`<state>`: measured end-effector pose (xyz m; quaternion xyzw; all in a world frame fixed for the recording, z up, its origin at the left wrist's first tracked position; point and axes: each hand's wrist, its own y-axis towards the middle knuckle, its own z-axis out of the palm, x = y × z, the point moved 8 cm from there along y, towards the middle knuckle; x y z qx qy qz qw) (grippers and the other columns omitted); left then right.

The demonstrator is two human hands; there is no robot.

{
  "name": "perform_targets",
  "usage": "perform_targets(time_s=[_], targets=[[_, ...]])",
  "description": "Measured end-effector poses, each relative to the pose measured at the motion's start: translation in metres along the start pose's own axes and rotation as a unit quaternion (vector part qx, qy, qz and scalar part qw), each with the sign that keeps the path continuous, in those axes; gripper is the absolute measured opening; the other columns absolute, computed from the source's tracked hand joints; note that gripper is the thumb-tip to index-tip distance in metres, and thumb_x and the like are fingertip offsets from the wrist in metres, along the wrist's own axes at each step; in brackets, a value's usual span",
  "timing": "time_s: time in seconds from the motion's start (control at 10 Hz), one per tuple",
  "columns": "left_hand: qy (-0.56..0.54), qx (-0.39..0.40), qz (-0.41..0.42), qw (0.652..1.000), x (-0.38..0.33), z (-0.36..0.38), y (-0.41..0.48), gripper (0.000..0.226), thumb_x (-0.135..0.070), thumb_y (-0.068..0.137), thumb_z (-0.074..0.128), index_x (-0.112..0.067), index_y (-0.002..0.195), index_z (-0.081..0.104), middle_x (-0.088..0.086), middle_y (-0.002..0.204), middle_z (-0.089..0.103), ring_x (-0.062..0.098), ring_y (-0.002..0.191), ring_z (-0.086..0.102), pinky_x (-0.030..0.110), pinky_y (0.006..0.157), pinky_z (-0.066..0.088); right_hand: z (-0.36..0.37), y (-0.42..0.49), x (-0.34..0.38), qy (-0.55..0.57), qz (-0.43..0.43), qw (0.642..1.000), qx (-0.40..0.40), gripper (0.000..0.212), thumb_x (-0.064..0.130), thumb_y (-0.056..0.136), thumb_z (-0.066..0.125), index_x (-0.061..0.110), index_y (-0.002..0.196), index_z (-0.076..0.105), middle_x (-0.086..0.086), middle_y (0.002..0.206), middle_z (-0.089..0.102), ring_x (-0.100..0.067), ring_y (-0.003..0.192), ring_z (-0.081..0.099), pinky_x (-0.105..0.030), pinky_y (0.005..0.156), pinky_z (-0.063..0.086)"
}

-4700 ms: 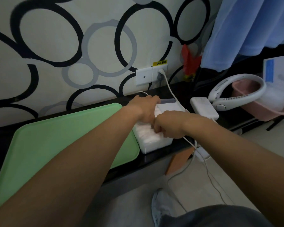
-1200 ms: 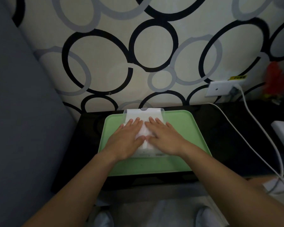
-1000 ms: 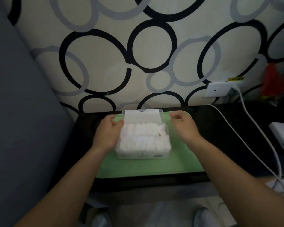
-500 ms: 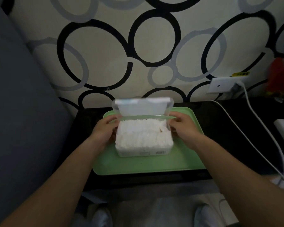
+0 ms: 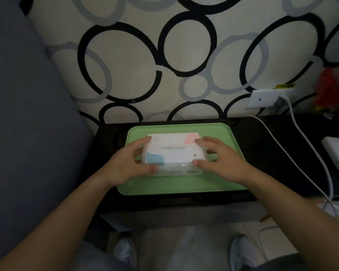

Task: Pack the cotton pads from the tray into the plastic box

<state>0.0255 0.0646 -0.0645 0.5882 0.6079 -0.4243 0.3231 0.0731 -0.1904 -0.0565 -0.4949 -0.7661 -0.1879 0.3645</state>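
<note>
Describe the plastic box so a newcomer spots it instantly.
Below the ring-patterned wall a green tray lies on the table. The plastic box sits on it, held between the left hand and right hand. Only it has a white lid printed COSMETIC PUFF with pink and blue patches.

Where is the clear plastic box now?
Head view: the clear plastic box sits at the middle of the green tray, gripped at its ends by the left hand and the right hand.
</note>
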Motion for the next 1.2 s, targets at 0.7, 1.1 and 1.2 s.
perform_targets(time_s=[0.7,1.1,1.2], targets=[[0.494,-0.042,0.035,0.868,-0.027,0.048,0.010,0.067,-0.041,0.106,0.029,-0.019,0.157,-0.008,0.016,0.162,-0.022,0.035,0.132,0.045,0.042,0.087,0.052,0.027,0.001,0.016,-0.399,-0.007,0.917,-0.001,0.088,0.031,0.092,0.049,0.012,0.155,-0.009,-0.028,0.159,-0.017,-0.040,0.118,0.052,-0.039,0.081,0.049],[0.377,0.018,-0.029,0.926,-0.020,0.044,0.013,0.098,-0.047,0.090,0.059,-0.030,0.156,-0.013,-0.001,0.161,-0.030,0.021,0.152,-0.014,0.045,0.123,0.015,0.020,0.005,0.013,-0.323,0.036,0.946,0.014,0.100,0.060,0.086,0.053,0.021,0.156,-0.005,-0.016,0.163,-0.012,-0.037,0.147,0.016,-0.047,0.116,0.030],[0.397,-0.027,-0.023,0.917,-0.040,0.027,0.013,0.088,-0.053,0.090,0.055,-0.028,0.158,0.005,0.000,0.166,-0.007,0.021,0.153,-0.001,0.045,0.122,0.017,0.003,0.004,0.026,-0.324,0.053,0.945,0.003,0.091,0.066,0.086,0.051,0.025,0.155,0.008,-0.012,0.164,0.002,-0.037,0.148,0.013,-0.051,0.117,0.026]])
